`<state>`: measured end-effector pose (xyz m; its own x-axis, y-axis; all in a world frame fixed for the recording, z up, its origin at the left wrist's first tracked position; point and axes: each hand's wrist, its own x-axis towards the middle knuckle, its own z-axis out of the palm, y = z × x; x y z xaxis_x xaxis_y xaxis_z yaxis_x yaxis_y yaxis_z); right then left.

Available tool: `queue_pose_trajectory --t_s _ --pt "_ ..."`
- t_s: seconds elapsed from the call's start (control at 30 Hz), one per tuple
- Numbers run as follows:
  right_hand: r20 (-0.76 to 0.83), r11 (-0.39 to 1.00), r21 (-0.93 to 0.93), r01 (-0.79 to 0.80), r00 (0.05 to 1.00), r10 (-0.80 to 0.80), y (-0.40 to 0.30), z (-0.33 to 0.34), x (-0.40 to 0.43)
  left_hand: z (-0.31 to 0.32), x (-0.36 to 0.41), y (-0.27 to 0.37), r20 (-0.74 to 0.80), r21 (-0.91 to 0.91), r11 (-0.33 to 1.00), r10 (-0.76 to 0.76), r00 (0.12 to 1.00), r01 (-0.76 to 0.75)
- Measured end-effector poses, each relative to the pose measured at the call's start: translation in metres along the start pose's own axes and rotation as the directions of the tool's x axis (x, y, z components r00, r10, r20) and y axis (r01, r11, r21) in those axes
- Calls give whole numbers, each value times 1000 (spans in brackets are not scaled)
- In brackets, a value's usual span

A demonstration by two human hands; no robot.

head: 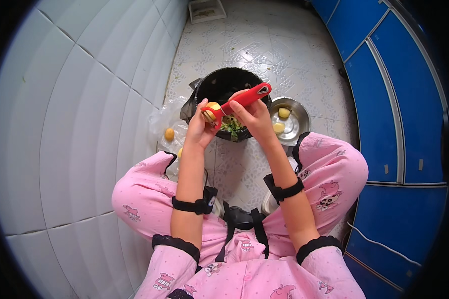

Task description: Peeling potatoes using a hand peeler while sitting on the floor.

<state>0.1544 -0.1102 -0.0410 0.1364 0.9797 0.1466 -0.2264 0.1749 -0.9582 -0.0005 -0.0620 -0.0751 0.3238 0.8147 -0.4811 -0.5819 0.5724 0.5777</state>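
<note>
My left hand point(202, 129) holds a partly peeled potato point(212, 108) over the near left part of a bin lined with a black bag point(228, 80). In my right hand point(252, 116) is a red-handled peeler point(247, 98), its head against the potato. Green leaves and scraps point(232, 125) lie inside the bin. To the bin's right stands a round metal bowl point(293, 127) with two peeled potatoes, one farther back point(284, 112) and one nearer point(279, 128). An unpeeled potato point(169, 134) rests on a clear plastic bag point(159, 119) at the left.
A tiled wall point(86, 130) rises close on the left, and blue cabinets point(378, 104) line the right side. A white tray point(207, 10) sits on the tiled floor point(295, 41) at the far end. A white cable point(381, 243) hangs by the lower cabinet.
</note>
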Motion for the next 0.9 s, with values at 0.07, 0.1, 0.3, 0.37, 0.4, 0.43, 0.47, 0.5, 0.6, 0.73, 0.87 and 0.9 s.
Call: queue_pose_trajectory --t_s 0.07,0.1,0.3,0.37,0.4,0.43,0.47,0.5,0.6,0.73,0.87,0.9 --pt "18 998 27 -52 999 51 4 -5 1 4 -1 1 -12 -80 997 13 1000 -14" --pt "30 993 45 -106 994 104 -2 -14 2 -2 -1 6 -14 -81 997 13 1000 -14" --pt "-354 995 -101 -28 935 -10 28 -64 8 2 -8 23 229 -14 1000 19 973 -16" --pt "-222 988 -144 54 971 -86 20 -41 6 -9 -4 19 219 -18 1000 28 975 -24" --pt "-201 990 -119 75 975 -98 16 -31 6 -14 -2 16 203 -31 1000 2 979 4" --pt "-202 990 -121 72 975 -96 9 -23 5 -14 -2 13 187 -44 998 -25 982 34" --pt "-154 999 -29 46 987 -50 1 -16 4 -13 -1 11 133 -23 999 -20 991 24" --pt "-105 998 63 17 994 -10 -4 -12 3 -9 -1 8 135 -22 999 -26 991 29" --pt "-33 999 53 8 999 -6 -4 -4 0 -3 -1 5 122 3 999 39 992 -40" --pt "-49 1000 20 -13 999 14 -5 -14 3 -2 -2 8 99 126 990 55 994 -68" --pt "-270 941 -329 79 947 -174 23 -58 10 11 -16 19 261 101 991 54 964 -83" --pt "-346 958 -286 2 932 -105 24 -57 10 9 -15 21 258 102 991 58 964 -87"
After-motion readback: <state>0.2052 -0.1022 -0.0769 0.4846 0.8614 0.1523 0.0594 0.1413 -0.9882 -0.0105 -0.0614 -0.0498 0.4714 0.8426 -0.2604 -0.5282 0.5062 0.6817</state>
